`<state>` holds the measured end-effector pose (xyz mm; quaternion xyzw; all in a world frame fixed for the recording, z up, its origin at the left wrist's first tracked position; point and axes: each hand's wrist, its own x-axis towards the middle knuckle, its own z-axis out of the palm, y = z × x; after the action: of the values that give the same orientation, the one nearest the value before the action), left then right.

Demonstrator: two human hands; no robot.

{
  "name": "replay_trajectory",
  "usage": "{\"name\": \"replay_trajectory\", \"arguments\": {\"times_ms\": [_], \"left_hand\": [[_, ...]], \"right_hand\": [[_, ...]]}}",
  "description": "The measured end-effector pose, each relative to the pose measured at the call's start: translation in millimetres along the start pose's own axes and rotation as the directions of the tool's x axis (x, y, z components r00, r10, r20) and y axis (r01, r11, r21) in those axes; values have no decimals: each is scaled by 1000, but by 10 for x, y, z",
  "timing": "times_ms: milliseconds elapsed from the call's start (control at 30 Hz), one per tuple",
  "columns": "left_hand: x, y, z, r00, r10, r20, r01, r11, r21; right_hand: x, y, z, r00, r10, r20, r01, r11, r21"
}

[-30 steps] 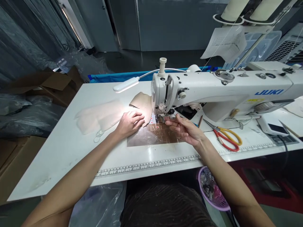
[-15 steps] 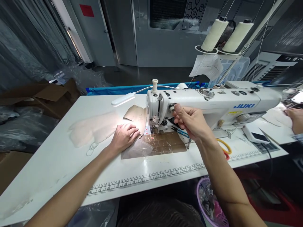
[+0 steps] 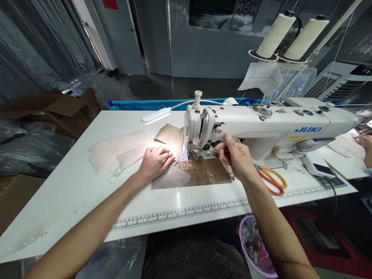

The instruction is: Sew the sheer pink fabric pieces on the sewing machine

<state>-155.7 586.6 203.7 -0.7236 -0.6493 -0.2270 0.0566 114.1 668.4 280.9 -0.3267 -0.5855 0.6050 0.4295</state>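
Note:
My left hand (image 3: 156,164) lies palm down with its fingers stretched out. It rests on a beige sheet piece (image 3: 170,135) and the edge of a clear plastic film (image 3: 171,178), left of the needle. The white sewing machine (image 3: 247,126) stands over a brown taped plate (image 3: 210,172). My right hand (image 3: 236,157) is under the machine arm, just below the thread tension dial (image 3: 217,128). Its thumb and fingertips are pinched together; what is between them, if anything, is hidden. A pale, sheer piece (image 3: 116,151) lies to the left on the table.
Scissors (image 3: 270,180) with red and yellow handles lie right of my right wrist. A lamp (image 3: 157,115) hangs beside the machine head. Thread cones (image 3: 276,35) stand behind. Below the table edge is a purple basket (image 3: 241,236). Another person's hand (image 3: 366,145) is at far right.
My right hand has come down from the tension dial to below it, and the blue-handled tool near it no longer shows. My left hand stays on the sheet piece. The view has shifted slightly.

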Motion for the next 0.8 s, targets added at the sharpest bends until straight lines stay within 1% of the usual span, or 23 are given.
{"name": "replay_trajectory", "arguments": {"times_ms": [67, 133, 200, 267, 400, 467, 533, 600, 633, 700, 733, 767, 800], "left_hand": [[2, 38, -33, 999, -24, 29, 22, 999, 45], [5, 73, -55, 998, -52, 30, 50, 996, 69], [6, 99, -62, 997, -74, 24, 72, 995, 71], [4, 114, -56, 996, -88, 29, 86, 994, 68], [-4, 110, -17, 996, -85, 30, 82, 992, 96], [2, 90, 7, 999, -19, 28, 16, 993, 115], [21, 65, 19, 994, 87, 66, -94, 991, 98], [48, 50, 1, 980, 152, 129, -161, 985, 61], [61, 52, -21, 976, 151, 156, -161, 986, 53], [76, 75, -83, 973, 109, 204, -123, 991, 59], [76, 95, -115, 972, 85, 220, -101, 993, 64], [71, 119, -142, 971, 66, 230, -83, 994, 65], [64, 143, -161, 971, 54, 233, -71, 996, 63]], "right_hand": [[-22, 141, -24, 995, 94, -15, -95, 993, -66], [-39, 244, -29, 970, 238, 45, -235, 970, -57], [-44, 299, -14, 936, 332, 113, -335, 942, 6], [-35, 314, 17, 919, 364, 154, -379, 921, 88], [-7, 285, 83, 905, 380, 190, -419, 874, 245], [-7, 271, 108, 894, 397, 210, -444, 848, 290], [-19, 263, 117, 887, 399, 234, -456, 836, 306], [-37, 250, 98, 888, 386, 251, -447, 851, 274], [-47, 233, 76, 899, 367, 238, -419, 878, 232], [-60, 163, 12, 954, 266, 141, -280, 955, 93], [-63, 107, -23, 981, 182, 71, -182, 983, 4], [-62, 38, -55, 996, 88, 7, -87, 993, -84], [-58, -40, -80, 999, 2, -39, -8, 987, -160]]}}
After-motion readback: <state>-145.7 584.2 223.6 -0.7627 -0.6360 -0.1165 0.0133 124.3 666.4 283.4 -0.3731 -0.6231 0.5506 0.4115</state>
